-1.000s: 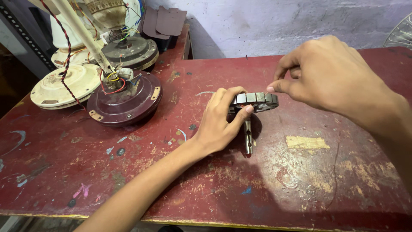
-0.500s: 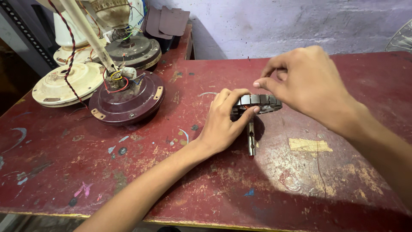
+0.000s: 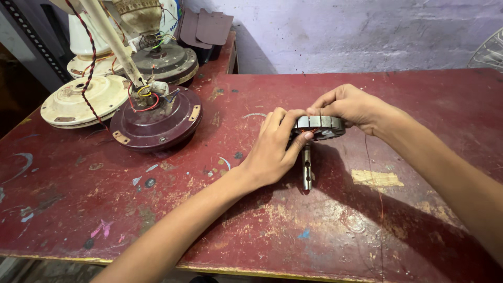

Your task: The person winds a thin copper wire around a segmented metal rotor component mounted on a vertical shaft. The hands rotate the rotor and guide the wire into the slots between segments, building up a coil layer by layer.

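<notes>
Gripping a round metal stator core [image 3: 318,126] from two sides, both hands are closed on its rim: the left hand [image 3: 274,149] wraps its fingers and thumb around the near-left edge, and the right hand [image 3: 350,105] pinches the far edge with its fingertips. The core's steel shaft [image 3: 307,166] points toward the person, its long axis lying nearly flat on the red table [image 3: 398,220]. Left of the core sits a maroon fan motor housing [image 3: 156,123].

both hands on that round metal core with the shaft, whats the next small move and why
Probably steady it: the left hand and right hand pinch the core by its rim, with its shaft slanting down to the table.
</notes>
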